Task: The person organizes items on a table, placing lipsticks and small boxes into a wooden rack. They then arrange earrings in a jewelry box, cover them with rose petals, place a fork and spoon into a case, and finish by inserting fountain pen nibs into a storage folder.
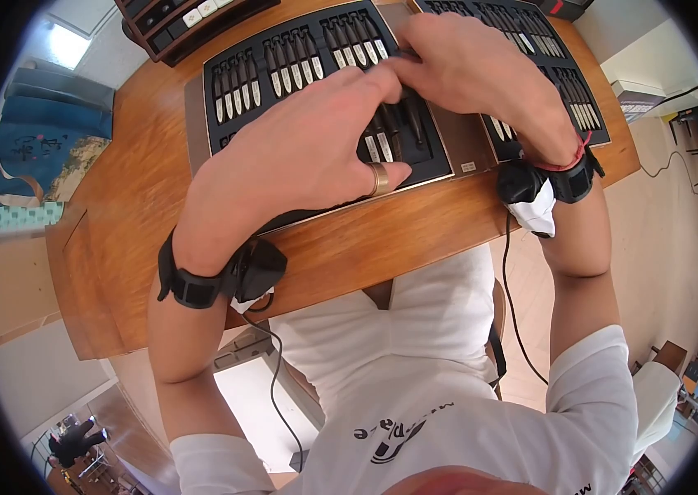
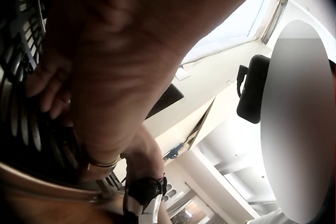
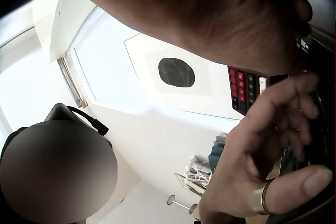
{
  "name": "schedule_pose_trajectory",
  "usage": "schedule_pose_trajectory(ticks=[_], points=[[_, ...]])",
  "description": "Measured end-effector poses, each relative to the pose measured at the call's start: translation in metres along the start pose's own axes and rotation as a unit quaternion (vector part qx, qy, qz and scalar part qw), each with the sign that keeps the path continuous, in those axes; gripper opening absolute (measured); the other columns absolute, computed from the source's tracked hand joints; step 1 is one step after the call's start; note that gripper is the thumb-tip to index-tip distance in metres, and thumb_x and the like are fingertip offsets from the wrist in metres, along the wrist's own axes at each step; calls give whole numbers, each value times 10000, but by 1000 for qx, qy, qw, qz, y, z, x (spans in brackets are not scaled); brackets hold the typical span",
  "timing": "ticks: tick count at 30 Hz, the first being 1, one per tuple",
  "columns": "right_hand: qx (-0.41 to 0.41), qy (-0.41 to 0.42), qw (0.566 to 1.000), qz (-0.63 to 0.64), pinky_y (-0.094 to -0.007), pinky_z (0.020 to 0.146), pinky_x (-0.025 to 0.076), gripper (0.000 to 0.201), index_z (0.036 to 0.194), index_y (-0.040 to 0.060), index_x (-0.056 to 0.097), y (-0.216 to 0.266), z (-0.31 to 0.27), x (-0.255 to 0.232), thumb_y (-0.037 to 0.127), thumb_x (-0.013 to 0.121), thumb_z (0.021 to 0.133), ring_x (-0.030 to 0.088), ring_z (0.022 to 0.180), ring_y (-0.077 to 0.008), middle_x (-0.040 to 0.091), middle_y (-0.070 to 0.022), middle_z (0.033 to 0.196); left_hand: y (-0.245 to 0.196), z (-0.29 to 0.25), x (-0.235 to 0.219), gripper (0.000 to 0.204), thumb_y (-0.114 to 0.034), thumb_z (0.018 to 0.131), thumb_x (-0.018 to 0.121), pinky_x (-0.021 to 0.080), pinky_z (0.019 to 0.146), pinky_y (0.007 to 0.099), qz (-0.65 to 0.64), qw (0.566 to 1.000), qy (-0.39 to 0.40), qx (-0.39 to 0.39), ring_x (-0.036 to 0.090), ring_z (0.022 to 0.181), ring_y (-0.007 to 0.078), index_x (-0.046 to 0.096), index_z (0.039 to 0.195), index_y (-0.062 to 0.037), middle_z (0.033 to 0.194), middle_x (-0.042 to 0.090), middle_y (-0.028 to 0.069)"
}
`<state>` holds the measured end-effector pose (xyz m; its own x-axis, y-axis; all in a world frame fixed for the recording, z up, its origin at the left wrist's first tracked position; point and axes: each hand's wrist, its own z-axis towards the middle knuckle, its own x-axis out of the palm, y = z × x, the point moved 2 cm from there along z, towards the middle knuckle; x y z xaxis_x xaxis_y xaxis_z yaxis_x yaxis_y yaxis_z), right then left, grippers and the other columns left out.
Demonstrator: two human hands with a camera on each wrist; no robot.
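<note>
My left hand (image 1: 291, 148) reaches over the left flat case (image 1: 444, 148), thumb apart from the loosely bent fingers; a gold ring (image 1: 379, 179) circles the thumb. Several slim dark sticks with pale labelled ends (image 1: 281, 81) stand in rows in the black insert. One all-dark stick (image 1: 413, 124) lies near the case's right side. My right hand (image 1: 473, 70) comes over from the right, its fingers bent down at the case's upper right, beside the left index finger. Its fingertips are hidden, so I cannot tell what they hold. In the right wrist view the left hand (image 3: 252, 145) shows nothing in its grasp.
A second case (image 1: 563, 62) of similar sticks lies to the right on the wooden table (image 1: 134, 223). At the back left stands a dark wooden rack (image 1: 176, 25) with small square tiles. Blue bags (image 1: 44, 144) sit beyond the table's left edge. Cables (image 1: 279, 363) hang from both wrists.
</note>
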<state>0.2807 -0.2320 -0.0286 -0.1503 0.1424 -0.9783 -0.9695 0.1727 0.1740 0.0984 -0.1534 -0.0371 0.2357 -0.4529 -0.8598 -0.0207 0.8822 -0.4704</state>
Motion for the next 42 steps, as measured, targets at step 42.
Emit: schedule_pose_trajectory(ticks=[42], points=[[-7,101,981,167,-455,593,487,306,796,-83,650,13,-8,-10,211,718,841,590,580,-363,567,-222,620,7,7,-4,400,-240,913,847,408,600,421,2,996,14,-88,512,637,280,559,781,5,667,531,123]])
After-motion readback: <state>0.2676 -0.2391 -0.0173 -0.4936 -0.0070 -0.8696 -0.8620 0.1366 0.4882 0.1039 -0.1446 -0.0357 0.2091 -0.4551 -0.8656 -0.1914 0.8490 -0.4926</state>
